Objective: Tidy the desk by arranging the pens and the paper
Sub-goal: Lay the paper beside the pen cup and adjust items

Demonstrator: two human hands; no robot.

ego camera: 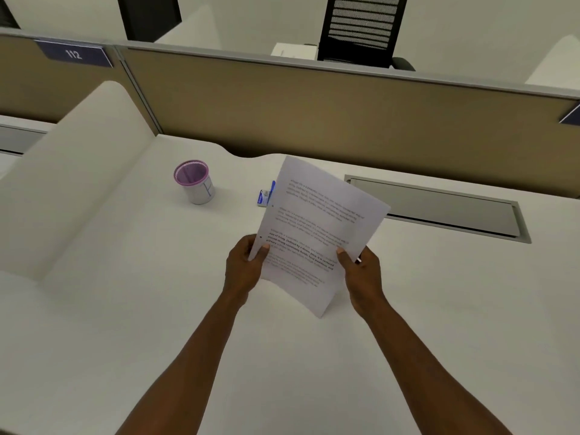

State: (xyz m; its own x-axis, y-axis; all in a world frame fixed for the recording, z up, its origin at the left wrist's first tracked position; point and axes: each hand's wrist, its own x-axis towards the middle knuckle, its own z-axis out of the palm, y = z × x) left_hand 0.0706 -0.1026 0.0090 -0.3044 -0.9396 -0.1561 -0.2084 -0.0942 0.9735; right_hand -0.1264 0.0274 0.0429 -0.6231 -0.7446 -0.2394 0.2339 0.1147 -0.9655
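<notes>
A printed sheet of paper (317,227) is lifted above the white desk (125,309), tilted with its top edge away from me. My left hand (243,266) grips its lower left edge, thumb on the text. My right hand (361,271) grips the lower right edge. A pink-rimmed mesh pen cup (194,182) stands upright at the back left and looks empty. A blue pen (271,189) lies beside a small blue-and-white packet (263,197) behind the paper; the sheet hides part of both.
A tan partition (314,114) runs along the desk's far edge. A grey cable hatch (436,207) is set into the desk at the right. A white side divider (88,171) rises on the left. A black office chair (361,29) stands beyond the partition.
</notes>
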